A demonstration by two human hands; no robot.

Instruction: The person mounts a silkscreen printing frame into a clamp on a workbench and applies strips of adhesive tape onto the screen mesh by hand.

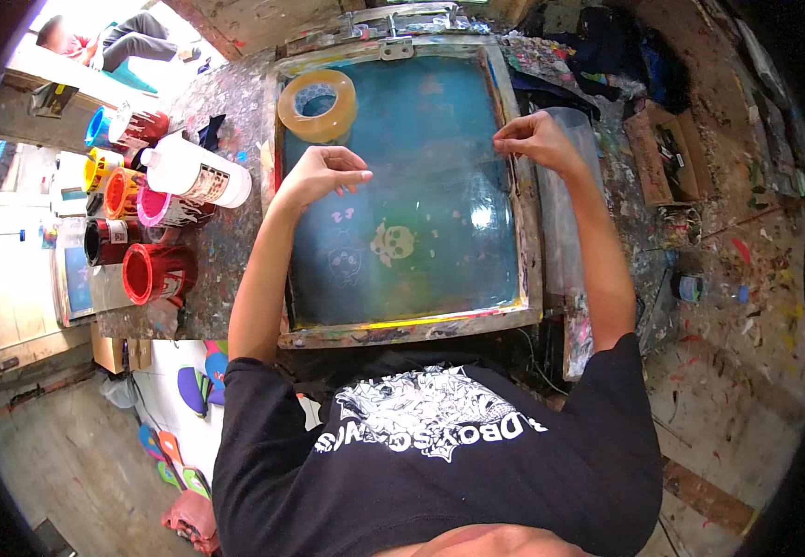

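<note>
A wooden-framed printing screen with blue-green mesh lies in front of me, faint skull and bow shapes showing on it. Over its left side, my left hand has thumb and fingers pinched together. My right hand pinches likewise above the right frame edge. A faint, see-through strip of clear tape seems to span the gap between both hands, low over the mesh; its edges are hard to make out. The wide roll of clear tape rests on the screen's upper left corner, just beyond my left hand.
Left of the screen stand several paint-smeared pots, including a red one, beside a tilted white bottle. Metal hinge clamps sit at the far frame edge. To the right is an open cardboard box. Another person sits at upper left.
</note>
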